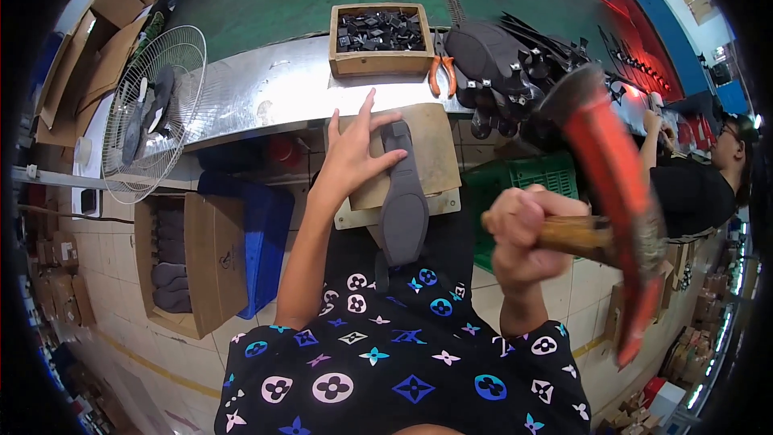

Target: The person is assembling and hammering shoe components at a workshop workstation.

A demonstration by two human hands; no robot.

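My right hand (531, 234) is wrapped around the short wooden handle of a hammer (609, 153), raised to the right of my lap. Its long red head has a dark striking face and is blurred by motion. With thumb and index finger, my left hand (352, 149) steadies the heel end of a dark grey shoe sole (404, 221); the other fingers spread upward. The sole's heel lies on a tan board (439, 145), while its toe end reaches toward my lap. Whatever lies beneath the sole cannot be seen.
A wooden box (378, 64) of small black parts stands on the metal bench, beside orange-handled pliers (442, 72) and piled black soles (487, 52). Left are a wire fan guard (153, 113) and a carton of soles (213, 266). A green crate (523, 181) and a person (696, 185) are right.
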